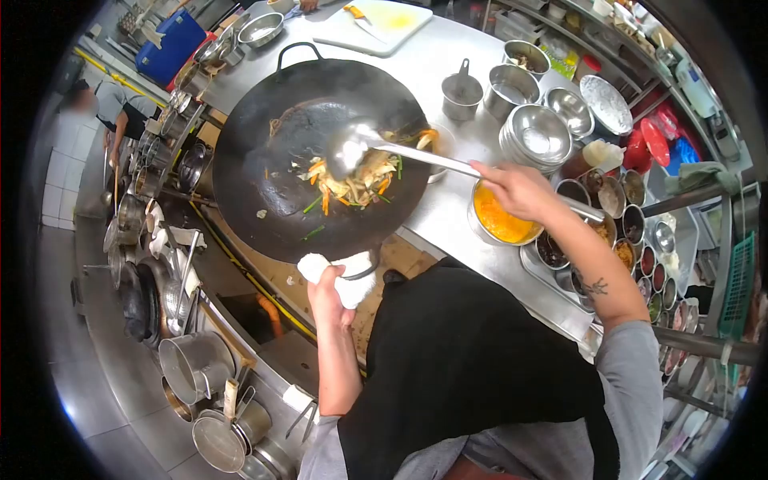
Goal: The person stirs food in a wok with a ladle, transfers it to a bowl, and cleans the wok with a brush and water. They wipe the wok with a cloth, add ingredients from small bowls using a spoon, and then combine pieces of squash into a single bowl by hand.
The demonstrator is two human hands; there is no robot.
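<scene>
The wok (264, 184) fills the centre of the frame, tilted toward the lower left. The left hand (328, 302), just below centre, has its grip closed around the wok's near handle through a bunched white cloth (346, 278). The right hand (518, 190), right of centre, has its grip closed around the long handle of a steel ladle (350, 148). The ladle's bowl sits inside the wok, touching the stir-fry (362, 182) (pale strips with orange and green pieces) heaped toward the wok's right side.

Under the right wrist a steel bowl (474, 218) holds something orange-yellow. A stack of steel bowls (538, 136) stands on the worktop (448, 60) in the upper right. A white cutting board (400, 32) lies at the top of the frame.
</scene>
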